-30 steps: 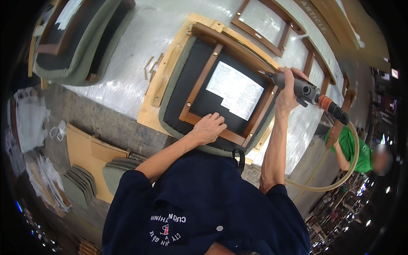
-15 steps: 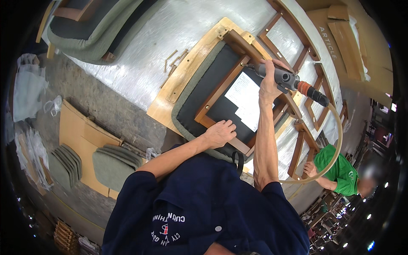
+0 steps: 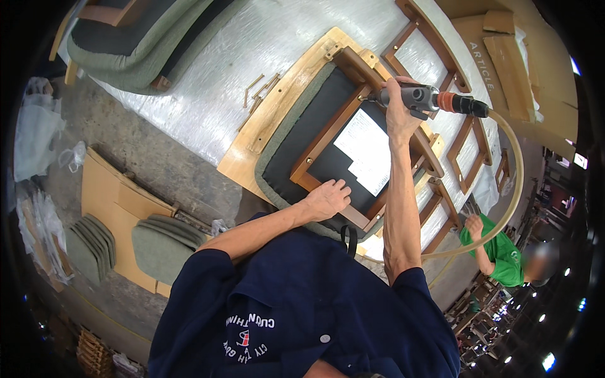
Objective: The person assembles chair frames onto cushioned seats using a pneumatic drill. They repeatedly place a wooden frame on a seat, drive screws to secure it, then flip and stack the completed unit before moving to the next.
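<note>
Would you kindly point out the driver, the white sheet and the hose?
Driver [image 3: 421, 97], head view: its grey body.
White sheet [image 3: 366, 150], head view: near its middle.
Hose [image 3: 519, 165], head view: its outward bend.

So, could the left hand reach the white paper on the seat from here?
Probably yes: the left hand rests on the brown frame beside the white paper, with only black fabric visible between them.
</note>
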{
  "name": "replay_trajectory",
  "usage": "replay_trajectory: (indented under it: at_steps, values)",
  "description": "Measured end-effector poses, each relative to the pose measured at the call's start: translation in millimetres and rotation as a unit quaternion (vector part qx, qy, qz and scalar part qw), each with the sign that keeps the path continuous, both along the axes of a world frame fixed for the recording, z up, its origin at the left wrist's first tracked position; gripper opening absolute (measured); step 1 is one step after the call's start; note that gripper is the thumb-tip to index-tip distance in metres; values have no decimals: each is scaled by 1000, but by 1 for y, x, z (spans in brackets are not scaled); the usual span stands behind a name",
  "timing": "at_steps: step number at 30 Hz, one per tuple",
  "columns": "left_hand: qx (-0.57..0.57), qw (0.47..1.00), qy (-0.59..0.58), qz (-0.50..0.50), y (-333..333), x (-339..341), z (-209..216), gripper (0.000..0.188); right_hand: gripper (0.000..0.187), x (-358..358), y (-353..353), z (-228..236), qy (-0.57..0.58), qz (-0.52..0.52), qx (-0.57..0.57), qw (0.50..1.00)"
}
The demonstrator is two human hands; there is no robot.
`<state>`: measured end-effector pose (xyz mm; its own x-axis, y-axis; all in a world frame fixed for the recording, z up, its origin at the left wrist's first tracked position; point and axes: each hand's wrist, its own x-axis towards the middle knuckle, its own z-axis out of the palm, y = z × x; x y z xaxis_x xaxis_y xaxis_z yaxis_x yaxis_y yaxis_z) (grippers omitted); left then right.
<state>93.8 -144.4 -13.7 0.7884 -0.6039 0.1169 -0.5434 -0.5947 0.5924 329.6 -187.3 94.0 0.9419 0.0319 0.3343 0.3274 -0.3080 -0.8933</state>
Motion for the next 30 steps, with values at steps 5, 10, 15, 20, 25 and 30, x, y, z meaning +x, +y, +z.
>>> replay_trajectory:
  at_steps: [5,10,15,20,25,30]
  values:
    - [6,1000,4,2,-1,1,1,12,15,-3,4,1,19,17,-2,1000]
    - [-5,1000,12,1,0,3,1,12,16,-2,2,1,15,7,-56,998]
    - [-1,1000,16,-3,0,2,1,12,15,2,2,1,12,0,-22,1000]
    - [-4,1000,-12,12,-1,0,0,11,15,0,6,3,40,-1,-2,999]
    - [-8,1000,-15,25,-3,-3,-2,10,19,-7,9,1,28,1,27,999]
    - [-9,998,-51,-35,7,6,-7,9,21,-10,12,2,16,-35,59,998]
